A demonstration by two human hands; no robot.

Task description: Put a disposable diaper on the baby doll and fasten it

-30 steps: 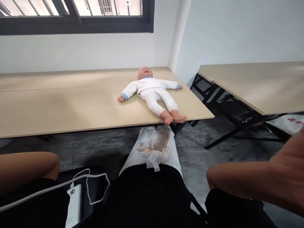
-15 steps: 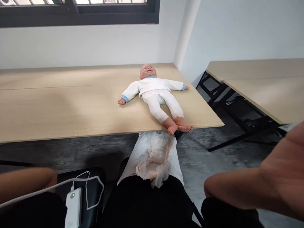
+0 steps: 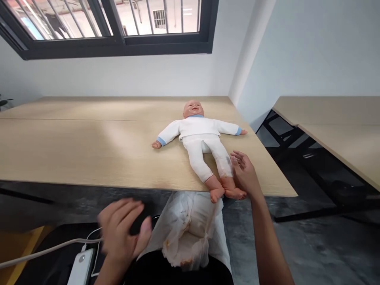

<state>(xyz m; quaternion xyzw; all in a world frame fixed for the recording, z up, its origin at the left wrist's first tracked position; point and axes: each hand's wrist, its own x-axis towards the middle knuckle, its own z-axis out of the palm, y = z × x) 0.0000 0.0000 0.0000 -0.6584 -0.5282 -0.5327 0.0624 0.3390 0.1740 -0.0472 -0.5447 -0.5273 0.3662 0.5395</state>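
Observation:
A baby doll in a white suit with blue cuffs lies on its back on the wooden table. Its bare feet reach the table's front edge. Beside the doll's lower leg, on the right, is my right hand, fingers loosely curved and apart with nothing in them; whether the fingertips touch the leg I cannot tell. My left hand is raised in front of the table edge, blurred, with thumb and fingers apart and nothing held. Below the doll's feet, a crumpled translucent white plastic bag rests at my lap.
A white power bank with a cable lies on a dark seat at lower left. Another table with black folding legs stands at right. A barred window is in the wall behind.
My right hand has moved from the right edge to beside the doll's leg. The left hand has risen into view. The camera view has tilted upward. The doll lies as before.

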